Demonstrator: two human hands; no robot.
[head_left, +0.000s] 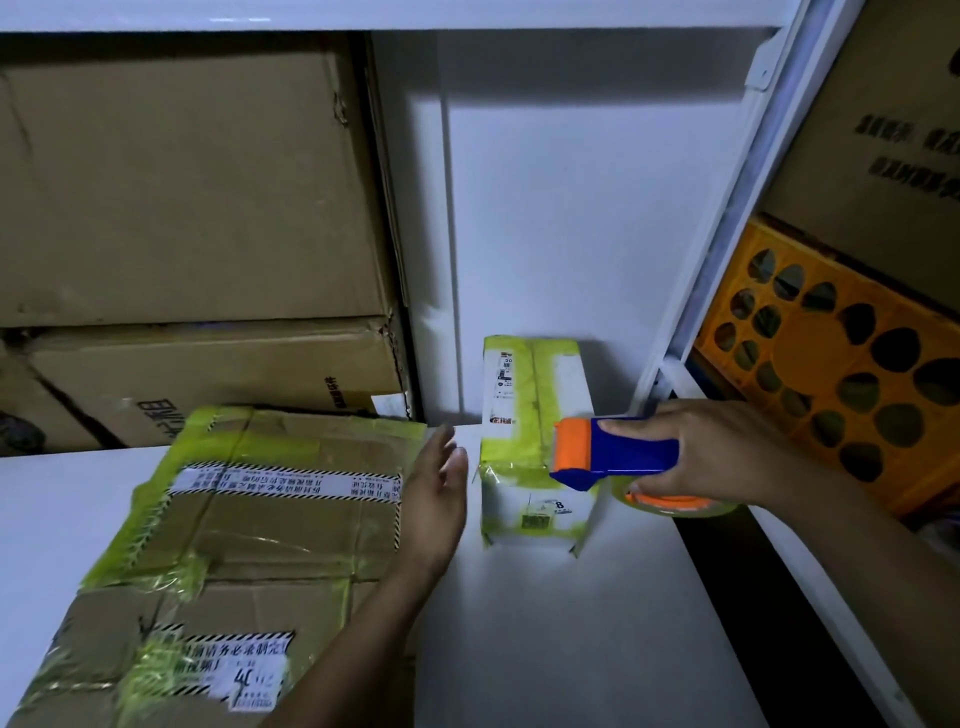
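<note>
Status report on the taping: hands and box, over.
Right hand grips tape dispenser over small white box. Left hand open, beside box. Flat cardboard parcel close on left, not blocking.

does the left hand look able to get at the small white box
Likely yes: the left hand is open and empty right beside the small white box, nothing between them. The tape dispenser in the right hand sits at its other side.
</note>
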